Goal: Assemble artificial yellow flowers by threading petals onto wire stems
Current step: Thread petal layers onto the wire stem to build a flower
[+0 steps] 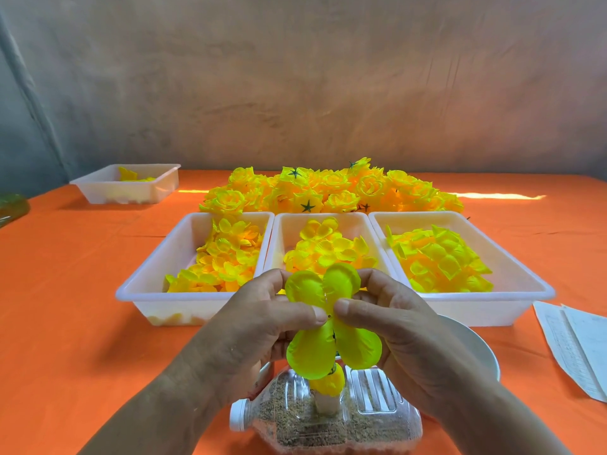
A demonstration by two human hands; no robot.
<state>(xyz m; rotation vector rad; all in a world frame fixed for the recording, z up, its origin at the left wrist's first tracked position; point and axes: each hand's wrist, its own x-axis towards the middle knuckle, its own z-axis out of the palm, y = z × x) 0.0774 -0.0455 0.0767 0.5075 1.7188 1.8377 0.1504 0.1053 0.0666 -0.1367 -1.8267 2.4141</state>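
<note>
A yellow-green four-lobed petal piece (331,323) is held flat between both thumbs at its centre. My left hand (262,323) pinches it from the left, my right hand (394,326) from the right. Under the petal a small yellow flower part (328,384) sits on a white post standing in a sand-filled clear plastic bottle (328,421) lying on its side. The wire stem itself is hidden by the petal and fingers. Three white trays (138,290) (285,224) (525,284) behind my hands hold loose yellow petals. Finished yellow flowers (328,188) are heaped behind them.
A fourth white tray (108,188) with a few petals stands at the back left. A white bowl (476,343) sits right of my right hand. Printed papers (578,343) lie at the right edge. An orange cloth (65,307) covers the table.
</note>
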